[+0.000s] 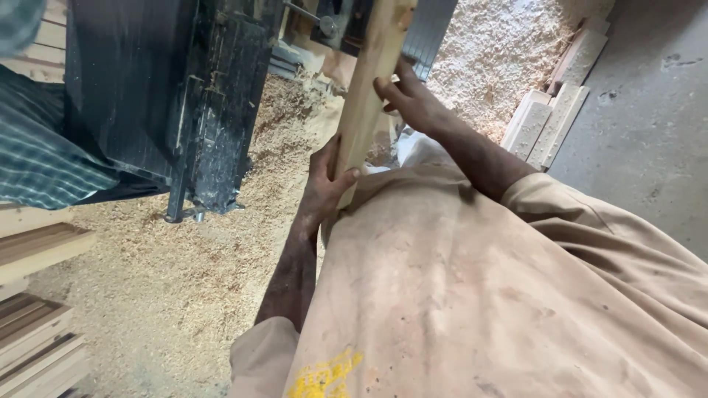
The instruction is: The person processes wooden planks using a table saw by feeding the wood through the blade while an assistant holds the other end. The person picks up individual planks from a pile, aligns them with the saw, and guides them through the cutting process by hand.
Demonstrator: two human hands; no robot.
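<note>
floor: loose pale sawdust (169,280) covers the ground on the left and heaps up at the far right behind the machine; bare grey concrete (649,133) runs along the right.
room: a woodworking shop, seen from above the worker's chest, with a dusty tan shirt (472,295) filling the near right.
machine: one dark, dust-caked woodworking machine (214,103) stands at the far left on thin metal feet sunk in shavings.
plank in hand: one long pale wooden plank (369,88), steeply tilted, its far end running up to the machine's top edge and its near end down by the worker's shirt.
left hand: one, the left hand (324,184) is wrapped around the plank's near end, thumb across the front face, fingers hidden behind it.
right hand: one, the right hand (413,99) lies higher up on the plank's right edge, fingers spread and pressed flat to the wood, not curled round it.
stacked boards, near left: one pile of flat wooden boards (37,332), about four layers showing.
boards, far right: about four short pale boards (549,118) lying side by side between sawdust and concrete.
other person: a checked sleeve (37,158) at the left edge, well apart from the plank.
</note>
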